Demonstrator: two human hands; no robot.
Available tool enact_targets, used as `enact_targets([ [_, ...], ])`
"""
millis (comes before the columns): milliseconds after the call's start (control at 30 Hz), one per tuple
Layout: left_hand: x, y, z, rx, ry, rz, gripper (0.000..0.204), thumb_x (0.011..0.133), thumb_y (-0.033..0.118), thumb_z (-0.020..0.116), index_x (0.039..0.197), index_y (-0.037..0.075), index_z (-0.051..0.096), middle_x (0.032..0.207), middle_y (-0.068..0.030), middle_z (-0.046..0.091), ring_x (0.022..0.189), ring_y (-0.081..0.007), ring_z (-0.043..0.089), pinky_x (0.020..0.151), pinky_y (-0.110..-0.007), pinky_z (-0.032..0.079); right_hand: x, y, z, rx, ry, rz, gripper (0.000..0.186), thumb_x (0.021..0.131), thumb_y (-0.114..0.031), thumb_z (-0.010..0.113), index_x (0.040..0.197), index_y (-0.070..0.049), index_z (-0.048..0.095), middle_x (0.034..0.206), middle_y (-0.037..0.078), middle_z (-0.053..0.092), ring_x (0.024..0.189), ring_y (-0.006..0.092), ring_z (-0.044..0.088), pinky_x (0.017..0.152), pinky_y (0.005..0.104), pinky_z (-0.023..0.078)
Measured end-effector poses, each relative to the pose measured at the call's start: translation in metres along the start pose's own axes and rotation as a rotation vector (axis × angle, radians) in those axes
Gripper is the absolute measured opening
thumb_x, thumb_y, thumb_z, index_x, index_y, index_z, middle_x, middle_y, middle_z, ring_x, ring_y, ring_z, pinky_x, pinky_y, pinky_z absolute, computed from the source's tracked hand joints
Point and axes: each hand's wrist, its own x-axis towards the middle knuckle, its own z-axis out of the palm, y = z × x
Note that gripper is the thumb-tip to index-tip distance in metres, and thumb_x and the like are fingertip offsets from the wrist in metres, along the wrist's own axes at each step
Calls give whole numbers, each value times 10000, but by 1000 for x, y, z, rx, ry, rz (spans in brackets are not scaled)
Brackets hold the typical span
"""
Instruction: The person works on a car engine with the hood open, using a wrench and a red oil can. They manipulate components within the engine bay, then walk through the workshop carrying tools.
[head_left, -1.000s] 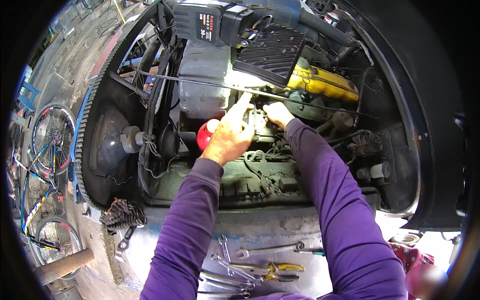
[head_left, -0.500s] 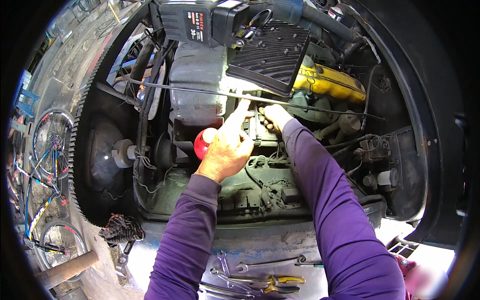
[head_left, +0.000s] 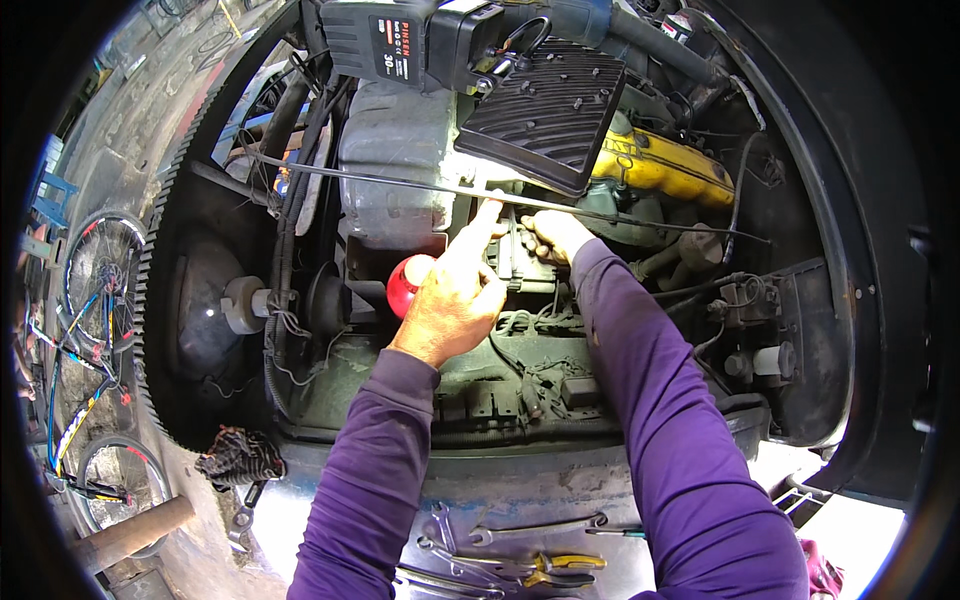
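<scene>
Both my hands reach into an engine bay, by a dark box-shaped part (head_left: pixel 525 262) with a ridged top. My left hand (head_left: pixel 445 300) has its index finger stretched toward a bright gap beside the box and its thumb apart; nothing shows in its grip. On the box's right side, my right hand (head_left: pixel 562 235) has its fingers curled in; what they hold, if anything, is hidden. A thin metal rod (head_left: pixel 380 180) crosses just beyond both hands. Left of my left hand sits a round red thing (head_left: pixel 402 292), partly covered by that hand.
A battery-powered work lamp with a black finned back (head_left: pixel 545 110) lights the bay. A grey metal housing (head_left: pixel 395 160) lies left, a yellow engine cover (head_left: pixel 680 172) right. Wrenches (head_left: pixel 540 528) and yellow-handled pliers (head_left: pixel 565 563) lie on the near ledge. A bicycle (head_left: pixel 100 270) is far left.
My right hand has shifted slightly right along the box, its fingers still curled. My left hand stays almost in place with its index finger extended.
</scene>
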Motion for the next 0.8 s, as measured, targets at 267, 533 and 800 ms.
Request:
enact_targets([
  [267, 1, -7, 1, 130, -110, 169, 217, 662, -55, 645, 866, -86, 580, 1405, -372, 473, 1133, -415, 582, 889, -409, 543, 8, 5, -4, -167, -12, -57, 246, 1045, -240, 493, 872, -83, 567, 611, 57, 543, 419, 145, 465, 346, 283, 334],
  [533, -2, -5, 4, -43, -38, -38, 805, 788, -26, 621, 1551, 24, 371, 1188, -141, 707, 659, -86, 650, 625, -213, 516, 9, -1, 0, 92, -71, 58, 193, 1014, -194, 551, 868, -73, 586, 616, 69, 552, 443, 178, 520, 380, 301, 425],
  [800, -3, -8, 6, -23, -30, 6, 819, 790, -26, 624, 1562, 43, 358, 1193, -133, 709, 665, -86, 657, 613, -216, 510, 7, 1, 1, -88, -45, -72, 180, 1021, -170, 532, 899, -52, 591, 626, 53, 553, 467, 145, 539, 381, 278, 419],
])
